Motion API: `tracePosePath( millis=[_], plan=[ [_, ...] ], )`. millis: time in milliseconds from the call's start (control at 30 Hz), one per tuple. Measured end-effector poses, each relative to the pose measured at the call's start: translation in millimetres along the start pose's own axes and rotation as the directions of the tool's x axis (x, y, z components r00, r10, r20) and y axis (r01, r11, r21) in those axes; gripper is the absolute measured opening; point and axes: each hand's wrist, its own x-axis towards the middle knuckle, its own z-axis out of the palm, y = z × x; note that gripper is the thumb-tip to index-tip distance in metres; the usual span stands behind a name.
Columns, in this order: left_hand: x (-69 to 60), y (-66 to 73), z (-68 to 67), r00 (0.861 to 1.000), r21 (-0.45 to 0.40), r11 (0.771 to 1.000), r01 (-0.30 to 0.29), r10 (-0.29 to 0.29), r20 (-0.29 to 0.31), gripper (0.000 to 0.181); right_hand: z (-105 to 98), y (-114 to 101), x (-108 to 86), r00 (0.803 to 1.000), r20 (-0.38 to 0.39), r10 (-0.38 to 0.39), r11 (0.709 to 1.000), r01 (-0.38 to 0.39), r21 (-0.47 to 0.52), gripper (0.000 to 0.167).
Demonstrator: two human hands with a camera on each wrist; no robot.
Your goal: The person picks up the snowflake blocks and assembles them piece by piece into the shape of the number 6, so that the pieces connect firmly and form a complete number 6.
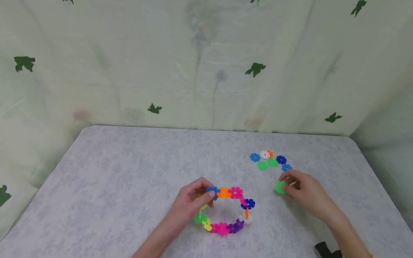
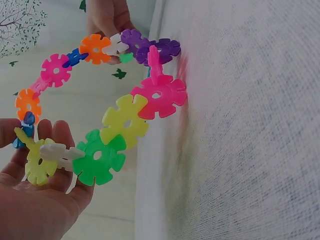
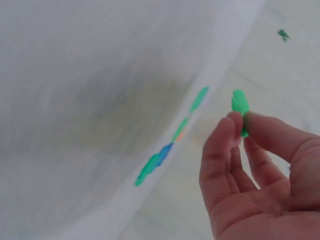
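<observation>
A ring of linked, notched flower-shaped discs in many colours hangs from my left hand [image 1: 191,200], whose thumb and fingers pinch it at a blue disc [image 1: 213,191]. In the left wrist view, a yellow disc [image 2: 40,162] and a white one lie in front of that hand's fingers, with a green disc [image 2: 99,157] beside them. To the right of the ring, my right hand [image 1: 308,192] pinches a single green disc [image 1: 280,187] between thumb and fingertips; the right wrist view shows this green disc [image 3: 240,106] edge-on.
Loose discs lie on the grey table [image 1: 124,171] beyond my right hand, among them a light blue one [image 1: 255,157], a white one [image 1: 265,154], a dark blue one [image 1: 281,160] and green ones [image 1: 262,165]. A pale curtain [image 1: 125,59] with leaf shapes hangs behind the table.
</observation>
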Motion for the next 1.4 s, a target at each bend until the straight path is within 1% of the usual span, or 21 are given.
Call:
tracePosePath(
  millis=[100, 200, 233, 333, 400, 467, 533, 667, 767, 800, 867, 967, 1067, 1133, 1200, 1267, 1300, 1367, 1400],
  plan=[
    [0.4, -0.1, 0.6, 1.000, 0.046, 0.999, 0.000, 0.000, -0.004, 0.014, 1, -14, -13.0, 0.999, -0.054, 0.009, 0.995, -0.003, 0.103, 0.018],
    [0.3, 0.2, 1.6, 1.000, 0.085, 0.996, -0.008, 0.008, -0.001, 0.015, 4, -30, -24.7, 0.995, -0.102, 0.012, 0.977, 0.010, 0.213, 0.021],
    [0.2, 0.1, 2.3, 1.000, 0.095, 0.995, -0.018, 0.017, 0.002, 0.015, 5, -36, -28.4, 0.993, -0.122, 0.003, 0.969, 0.028, 0.247, 0.022],
    [-0.9, 0.0, 4.6, 0.999, 0.112, 0.993, -0.032, 0.030, 0.017, 0.015, 9, -55, -37.4, 0.983, -0.179, -0.039, 0.935, 0.099, 0.341, 0.023],
    [-1.8, -0.1, 6.4, 0.999, 0.122, 0.992, -0.041, 0.038, 0.026, 0.015, 11, -67, -42.8, 0.976, -0.208, -0.065, 0.903, 0.146, 0.403, 0.023],
    [-2.6, 0.6, 7.9, 0.999, 0.140, 0.989, -0.044, 0.040, 0.031, 0.015, 15, -78, -46.8, 0.971, -0.225, -0.076, 0.875, 0.173, 0.452, 0.023],
    [-3.4, 1.2, 9.6, 0.998, 0.176, 0.983, -0.058, 0.052, 0.042, 0.015, 19, -88, -50.8, 0.972, -0.227, -0.067, 0.858, 0.172, 0.484, 0.023],
    [-6.3, 1.9, 14.0, 0.994, 0.262, 0.960, -0.101, 0.084, 0.072, 0.013, 28, -103, -59.0, 0.975, -0.222, -0.029, 0.841, 0.144, 0.522, 0.024],
    [-8.1, 1.5, 18.2, 0.988, 0.297, 0.943, -0.150, 0.130, 0.088, 0.011, 35, -113, -63.6, 0.980, -0.201, 0.003, 0.817, 0.114, 0.565, 0.024],
    [-8.3, 1.2, 19.5, 0.984, 0.304, 0.936, -0.176, 0.155, 0.092, 0.010, 37, -116, -64.5, 0.981, -0.191, 0.018, 0.810, 0.098, 0.578, 0.024],
    [-8.8, 0.9, 22.1, 0.973, 0.317, 0.920, -0.230, 0.209, 0.097, 0.008, 40, -121, -65.2, 0.983, -0.180, 0.046, 0.805, 0.071, 0.589, 0.024],
    [-9.8, 0.5, 25.0, 0.953, 0.351, 0.886, -0.303, 0.286, 0.101, 0.003, 44, -127, -66.1, 0.978, -0.187, 0.088, 0.805, 0.041, 0.592, 0.024],
    [-10.9, 0.6, 26.7, 0.925, 0.388, 0.841, -0.377, 0.362, 0.115, 0.002, 46, -129, -67.2, 0.972, -0.203, 0.114, 0.797, 0.033, 0.603, 0.023],
    [-11.3, 0.6, 27.1, 0.908, 0.402, 0.816, -0.415, 0.400, 0.127, 0.003, 47, -130, -67.8, 0.971, -0.206, 0.120, 0.793, 0.031, 0.608, 0.022],
    [-11.1, 0.4, 27.5, 0.889, 0.409, 0.791, -0.454, 0.436, 0.142, 0.003, 48, -131, -68.3, 0.971, -0.205, 0.120, 0.799, 0.028, 0.600, 0.020],
    [-10.8, 0.0, 27.9, 0.873, 0.415, 0.771, -0.483, 0.462, 0.156, 0.003, 48, -131, -68.9, 0.973, -0.202, 0.115, 0.812, 0.025, 0.584, 0.019],
    [-10.8, -0.1, 28.1, 0.864, 0.423, 0.758, -0.497, 0.475, 0.165, 0.003, 48, -131, -69.1, 0.974, -0.200, 0.108, 0.820, 0.026, 0.571, 0.018],
    [-10.6, -0.4, 28.5, 0.843, 0.449, 0.720, -0.530, 0.503, 0.188, 0.006, 48, -130, -69.7, 0.976, -0.196, 0.092, 0.830, 0.034, 0.557, 0.017],
    [-10.5, -0.4, 28.7, 0.830, 0.467, 0.694, -0.548, 0.521, 0.200, 0.007, 48, -130, -70.0, 0.977, -0.196, 0.081, 0.834, 0.042, 0.550, 0.017]
  ],
)
